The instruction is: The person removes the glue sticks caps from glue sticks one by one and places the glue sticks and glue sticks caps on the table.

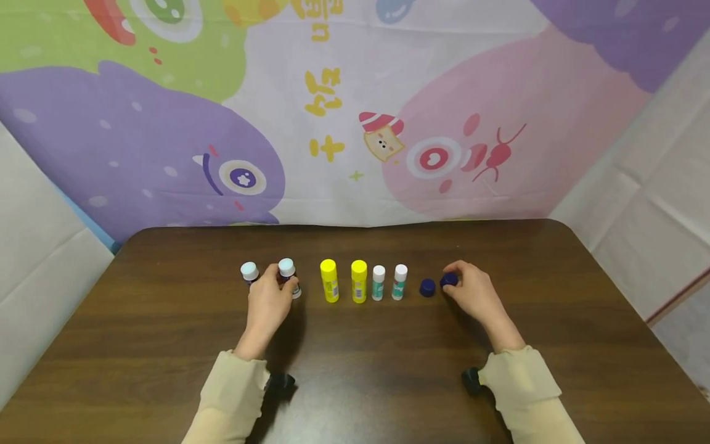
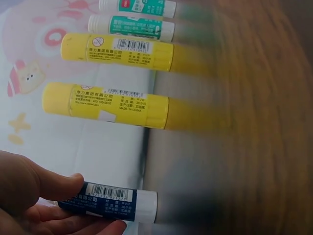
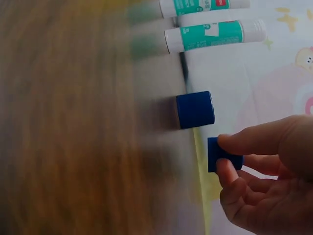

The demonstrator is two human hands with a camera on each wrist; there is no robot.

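Note:
My left hand [image 1: 270,302] holds a dark blue glue stick [image 2: 110,199] upright between thumb and fingers; its pale blue top [image 1: 286,266] shows in the head view. Left of it stands a second pale-topped glue stick [image 1: 249,270], partly hidden behind the hand. At the right end of the row, my right hand [image 1: 473,291] pinches a small dark blue cap [image 3: 226,155] between thumb and fingers. Just left of that, another dark blue cap [image 1: 427,287] sits on the table, apart from the hand.
Between the hands stand two yellow glue sticks [image 1: 329,281] and two smaller white-and-green glue sticks [image 1: 399,282], all upright in one row. They stand on a dark brown wooden table [image 1: 355,357]. A cartoon-printed cloth [image 1: 344,185] hangs behind its far edge.

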